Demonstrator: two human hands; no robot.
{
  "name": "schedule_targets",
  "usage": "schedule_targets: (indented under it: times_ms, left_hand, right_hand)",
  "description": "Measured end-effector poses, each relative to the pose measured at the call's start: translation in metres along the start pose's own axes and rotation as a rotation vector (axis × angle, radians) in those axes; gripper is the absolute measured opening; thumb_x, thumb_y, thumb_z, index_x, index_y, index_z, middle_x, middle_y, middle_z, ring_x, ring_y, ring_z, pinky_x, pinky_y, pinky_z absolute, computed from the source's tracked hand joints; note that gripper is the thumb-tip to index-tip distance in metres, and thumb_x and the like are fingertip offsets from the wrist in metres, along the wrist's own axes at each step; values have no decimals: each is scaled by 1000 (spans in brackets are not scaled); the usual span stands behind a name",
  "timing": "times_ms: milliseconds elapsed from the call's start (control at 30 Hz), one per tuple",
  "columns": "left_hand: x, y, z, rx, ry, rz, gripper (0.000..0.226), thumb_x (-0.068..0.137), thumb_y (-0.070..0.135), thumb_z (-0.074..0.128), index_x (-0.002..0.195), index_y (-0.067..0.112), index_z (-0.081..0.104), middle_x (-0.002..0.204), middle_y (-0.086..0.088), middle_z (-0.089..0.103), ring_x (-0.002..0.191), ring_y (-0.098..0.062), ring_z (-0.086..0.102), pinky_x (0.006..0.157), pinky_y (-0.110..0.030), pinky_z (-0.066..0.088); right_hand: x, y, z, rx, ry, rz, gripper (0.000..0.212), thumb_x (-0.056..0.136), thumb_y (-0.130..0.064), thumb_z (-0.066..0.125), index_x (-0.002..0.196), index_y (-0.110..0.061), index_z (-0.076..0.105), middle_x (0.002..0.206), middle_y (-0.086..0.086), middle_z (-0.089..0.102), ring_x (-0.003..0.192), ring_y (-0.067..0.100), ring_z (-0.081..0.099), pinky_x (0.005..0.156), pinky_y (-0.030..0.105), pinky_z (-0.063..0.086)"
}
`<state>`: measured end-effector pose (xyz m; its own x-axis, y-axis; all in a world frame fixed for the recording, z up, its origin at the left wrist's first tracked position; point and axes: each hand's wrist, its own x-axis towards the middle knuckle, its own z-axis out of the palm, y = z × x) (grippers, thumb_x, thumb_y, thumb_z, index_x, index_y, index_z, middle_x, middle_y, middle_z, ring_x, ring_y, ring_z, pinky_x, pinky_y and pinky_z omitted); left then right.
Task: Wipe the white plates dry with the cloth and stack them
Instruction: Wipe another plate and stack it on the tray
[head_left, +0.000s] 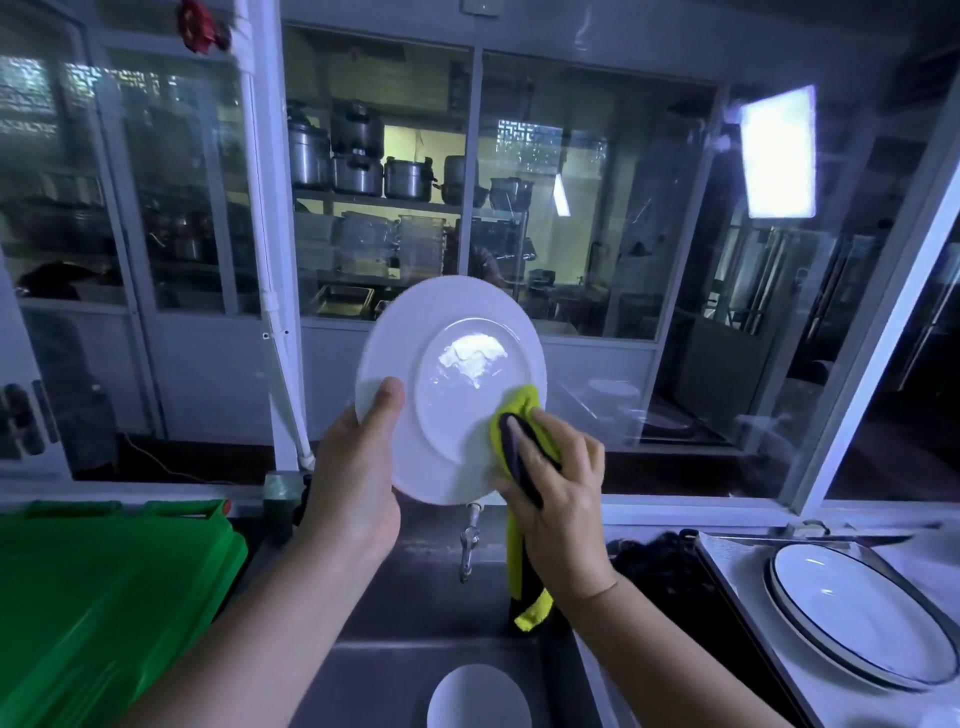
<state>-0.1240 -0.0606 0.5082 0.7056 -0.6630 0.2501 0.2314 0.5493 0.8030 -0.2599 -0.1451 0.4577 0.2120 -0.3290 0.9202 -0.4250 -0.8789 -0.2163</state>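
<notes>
A white plate (447, 364) is held up on edge above the sink, its face toward me and a wet glare near its middle. My left hand (358, 467) grips its lower left rim, thumb on the front. My right hand (556, 483) holds a yellow and black cloth (519, 415) and presses it against the plate's lower right. The cloth's tail hangs down below my wrist. Another white plate (478, 696) lies in the sink below. Dark-rimmed white plates (852, 613) sit stacked on the right.
A steel sink (395, 597) with a tap (470, 540) lies under the hands. A green plastic crate (104, 597) stands at the left. A tray (727, 566) on the right counter bears the stacked plates. Glass windows run along the back.
</notes>
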Motion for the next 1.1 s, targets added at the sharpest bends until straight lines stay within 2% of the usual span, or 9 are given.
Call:
schedule_targets:
  times_ms: [133, 233, 367, 500, 600, 700, 767, 1000, 1100]
  left_hand:
    - [-3, -1, 3, 61, 15, 13, 22, 92, 42, 58, 89, 23, 68, 84, 11, 76, 76, -6, 71, 61, -25, 52]
    - [-1, -1, 7, 111, 46, 20, 25, 90, 44, 61, 88, 21, 69, 80, 7, 76, 72, -13, 72, 55, -27, 55]
    - [2, 7, 9, 125, 62, 26, 24, 88, 41, 64, 72, 27, 76, 73, 3, 75, 64, -12, 70, 49, -23, 54]
    - [2, 14, 1, 158, 100, -34, 29, 89, 45, 60, 71, 25, 72, 63, 14, 70, 60, -10, 68, 43, -21, 49]
    - [3, 20, -8, 234, 100, -31, 30, 88, 50, 60, 79, 22, 67, 54, 16, 65, 39, -2, 57, 30, -13, 34]
    - [4, 20, -11, 232, 45, 4, 25, 91, 42, 61, 80, 20, 67, 60, 16, 69, 48, 0, 62, 37, -14, 42]
    - [0, 16, -7, 235, 19, 3, 23, 91, 38, 62, 78, 20, 67, 63, 16, 70, 53, 2, 64, 44, -15, 46]
    - [-3, 6, 5, 188, -13, -33, 32, 91, 35, 62, 64, 23, 74, 66, 1, 73, 56, -13, 68, 45, -22, 52]
    - [3, 9, 1, 229, 26, -28, 30, 90, 40, 62, 68, 20, 69, 61, 10, 69, 55, -6, 65, 46, -19, 49]
  right_hand:
    - [33, -9, -6, -45, -81, 44, 57, 86, -43, 59, 131, -10, 57, 140, 15, 45, 111, 22, 32, 100, 39, 29]
    - [52, -26, -4, -101, -128, -87, 63, 88, -50, 49, 133, -7, 55, 148, 12, 39, 113, 27, 33, 99, 36, 25]
    - [40, -38, 0, -41, -182, -318, 45, 93, -36, 52, 127, -8, 60, 145, 7, 45, 105, 38, 47, 89, 47, 42]
    - [16, -24, 0, -26, -260, -458, 32, 99, -18, 45, 123, -12, 64, 138, -3, 50, 105, 31, 50, 90, 40, 42]
    - [4, -1, -12, 9, -277, -398, 30, 98, -18, 46, 118, -14, 69, 132, -7, 56, 102, 23, 49, 87, 39, 44]
    - [12, 12, -18, 0, -234, -270, 28, 88, -2, 65, 115, -6, 69, 129, 4, 60, 105, 22, 46, 95, 37, 41]
    - [27, 7, -18, 7, -188, -236, 32, 78, 8, 70, 109, 3, 70, 125, 18, 60, 105, 24, 41, 102, 26, 33]
    - [38, -24, -11, -13, -161, -399, 28, 92, -20, 61, 116, -7, 69, 132, 6, 57, 97, 30, 47, 91, 38, 44]
    - [17, -21, -8, -5, -200, -482, 26, 95, -17, 53, 112, -11, 71, 125, -1, 61, 89, 28, 50, 81, 37, 48]
